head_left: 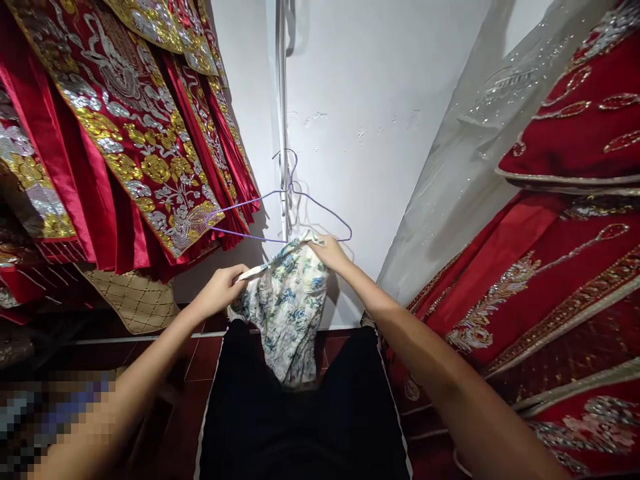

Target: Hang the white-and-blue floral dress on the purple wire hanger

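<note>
A pale garment with a blue and green floral print (295, 300) hangs down in front of my legs, held up by both hands. My left hand (226, 288) grips a narrow strip of its edge at the left. With the fingers closed on the upper right part of the same cloth, my right hand (327, 253) is just below the hanger's lower bar. The thin purple wire hanger (250, 199) hangs right behind the cloth. Whether the garment touches or loops over its bar I cannot tell. The garment's full shape is bunched and unclear.
Red costumes with gold and silver embroidery (155, 167) hang at the left. More red beaded garments (540, 267) and a sheer white glittery fabric (465, 140) hang at the right. A vertical metal post (280, 87) stands against the white wall. The floor has red tiles (203, 360).
</note>
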`<act>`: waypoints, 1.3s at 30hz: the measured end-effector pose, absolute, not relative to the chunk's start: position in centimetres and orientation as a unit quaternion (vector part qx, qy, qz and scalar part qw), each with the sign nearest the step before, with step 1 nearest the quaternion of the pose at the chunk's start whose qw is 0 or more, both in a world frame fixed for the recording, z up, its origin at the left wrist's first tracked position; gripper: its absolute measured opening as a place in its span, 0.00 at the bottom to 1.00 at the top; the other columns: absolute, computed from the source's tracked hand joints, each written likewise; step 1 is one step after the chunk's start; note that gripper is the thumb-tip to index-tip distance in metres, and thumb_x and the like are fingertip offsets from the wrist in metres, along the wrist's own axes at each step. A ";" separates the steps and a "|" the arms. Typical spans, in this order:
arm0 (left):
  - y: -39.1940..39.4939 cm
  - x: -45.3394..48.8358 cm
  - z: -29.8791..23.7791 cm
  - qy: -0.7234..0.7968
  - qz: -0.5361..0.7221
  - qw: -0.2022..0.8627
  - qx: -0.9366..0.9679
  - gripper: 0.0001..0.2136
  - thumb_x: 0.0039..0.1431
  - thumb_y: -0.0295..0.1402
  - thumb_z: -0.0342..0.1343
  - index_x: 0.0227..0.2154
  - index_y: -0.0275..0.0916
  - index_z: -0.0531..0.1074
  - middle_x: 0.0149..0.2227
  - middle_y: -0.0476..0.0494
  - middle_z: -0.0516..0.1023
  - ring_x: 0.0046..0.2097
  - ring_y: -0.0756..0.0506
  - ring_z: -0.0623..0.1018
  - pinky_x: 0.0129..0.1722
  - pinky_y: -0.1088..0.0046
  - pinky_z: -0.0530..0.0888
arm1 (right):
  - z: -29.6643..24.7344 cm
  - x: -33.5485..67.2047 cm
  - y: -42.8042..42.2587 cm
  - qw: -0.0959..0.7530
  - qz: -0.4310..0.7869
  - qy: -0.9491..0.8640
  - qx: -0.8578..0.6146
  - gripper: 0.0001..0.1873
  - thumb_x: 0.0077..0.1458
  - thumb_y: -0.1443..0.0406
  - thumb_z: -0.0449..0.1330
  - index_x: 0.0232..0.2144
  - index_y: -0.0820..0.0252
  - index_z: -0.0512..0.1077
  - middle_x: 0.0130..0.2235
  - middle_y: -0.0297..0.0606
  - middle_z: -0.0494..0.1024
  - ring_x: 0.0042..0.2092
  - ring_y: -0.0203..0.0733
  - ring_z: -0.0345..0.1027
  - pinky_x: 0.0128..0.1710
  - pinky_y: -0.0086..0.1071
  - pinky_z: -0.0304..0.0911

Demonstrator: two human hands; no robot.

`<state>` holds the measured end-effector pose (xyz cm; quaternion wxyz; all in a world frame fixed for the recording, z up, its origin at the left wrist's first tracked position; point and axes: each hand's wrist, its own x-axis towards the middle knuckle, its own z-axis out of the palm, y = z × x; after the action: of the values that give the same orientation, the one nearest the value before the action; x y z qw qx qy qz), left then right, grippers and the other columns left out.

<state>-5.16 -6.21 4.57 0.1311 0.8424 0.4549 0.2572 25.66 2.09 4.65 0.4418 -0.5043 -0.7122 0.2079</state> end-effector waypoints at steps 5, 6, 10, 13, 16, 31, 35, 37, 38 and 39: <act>-3.5 -8.9 5.7 0.490 0.071 0.026 0.868 0.11 0.56 0.31 0.47 0.29 0.42 0.75 0.29 0.44 0.79 0.32 0.42 0.77 0.36 0.69 0.69 | 6.7 29.4 -1.4 0.402 0.057 -0.722 -0.560 0.21 0.57 0.52 0.54 0.18 0.58 0.62 0.19 0.32 0.63 0.24 0.36 0.54 0.26 0.30 0.45; -2.7 -9.1 6.5 0.496 0.086 -0.010 0.864 0.12 0.56 0.31 0.46 0.31 0.42 0.76 0.34 0.42 0.80 0.36 0.41 0.78 0.40 0.67 0.71 | 7.3 29.5 -1.9 0.397 0.044 -0.719 -0.568 0.22 0.57 0.53 0.53 0.17 0.57 0.60 0.18 0.31 0.61 0.24 0.35 0.52 0.26 0.30 0.44; -0.2 -9.0 10.5 0.492 0.192 -0.122 0.840 0.17 0.59 0.34 0.43 0.37 0.36 0.78 0.58 0.35 0.71 0.57 0.37 0.72 0.58 0.61 0.68 | 8.7 28.9 -2.9 0.393 0.030 -0.701 -0.595 0.21 0.57 0.55 0.52 0.16 0.57 0.58 0.18 0.31 0.61 0.23 0.35 0.50 0.26 0.31 0.44; -0.5 -8.7 12.0 0.489 0.239 -0.132 0.828 0.20 0.61 0.36 0.41 0.37 0.34 0.78 0.63 0.36 0.64 0.63 0.37 0.65 0.64 0.61 0.63 | 9.2 28.6 -3.2 0.399 0.020 -0.687 -0.607 0.20 0.57 0.55 0.52 0.17 0.56 0.59 0.19 0.33 0.63 0.23 0.36 0.51 0.25 0.31 0.44; -2.2 -8.9 11.9 0.488 0.236 -0.109 0.833 0.20 0.62 0.38 0.40 0.32 0.37 0.78 0.62 0.38 0.66 0.62 0.37 0.67 0.64 0.61 0.64 | 9.4 28.8 -3.5 0.389 0.026 -0.688 -0.612 0.20 0.57 0.55 0.52 0.17 0.56 0.58 0.18 0.33 0.63 0.22 0.37 0.51 0.25 0.31 0.44; 1.8 -4.7 17.0 0.401 0.307 -0.046 0.862 0.23 0.61 0.30 0.45 0.59 0.36 0.66 0.52 0.37 0.76 0.51 0.39 0.76 0.51 0.64 0.71 | 9.3 27.7 -4.7 0.493 0.208 -0.716 -0.449 0.15 0.53 0.56 0.60 0.38 0.60 0.75 0.37 0.40 0.79 0.34 0.43 0.70 0.35 0.34 0.63; 3.5 -6.0 16.7 0.397 0.280 -0.049 0.873 0.19 0.61 0.32 0.45 0.52 0.36 0.73 0.49 0.37 0.76 0.49 0.39 0.75 0.50 0.64 0.71 | 11.3 31.7 -4.2 0.627 0.058 -0.617 -0.472 0.37 0.44 0.59 0.69 0.57 0.60 0.68 0.51 0.48 0.77 0.44 0.48 0.72 0.44 0.39 0.66; 3.7 -6.6 16.8 0.394 0.286 -0.046 0.872 0.18 0.63 0.34 0.44 0.49 0.37 0.74 0.48 0.37 0.75 0.48 0.40 0.75 0.50 0.63 0.71 | 12.3 33.9 -3.3 0.597 0.087 -0.619 -0.503 0.32 0.40 0.59 0.72 0.49 0.63 0.74 0.46 0.49 0.79 0.43 0.50 0.73 0.44 0.40 0.67; 3.8 -6.8 16.8 0.395 0.293 -0.048 0.869 0.17 0.63 0.36 0.44 0.47 0.37 0.74 0.47 0.37 0.74 0.48 0.40 0.74 0.51 0.63 0.70 | 12.8 34.8 -2.9 0.564 0.134 -0.635 -0.510 0.27 0.39 0.59 0.73 0.43 0.64 0.77 0.42 0.48 0.80 0.41 0.50 0.74 0.42 0.40 0.68; 3.9 -6.9 16.8 0.400 0.304 -0.050 0.863 0.16 0.63 0.38 0.46 0.44 0.37 0.75 0.46 0.37 0.73 0.49 0.40 0.73 0.51 0.62 0.70 | 13.3 35.5 -2.5 0.526 0.203 -0.651 -0.509 0.23 0.38 0.59 0.73 0.38 0.65 0.78 0.39 0.48 0.81 0.39 0.50 0.74 0.40 0.40 0.69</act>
<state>-6.94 3.86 16.80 -0.0500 0.8630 0.4005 0.3038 35.54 -2.49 13.32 0.5258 -0.5089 -0.6508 0.2026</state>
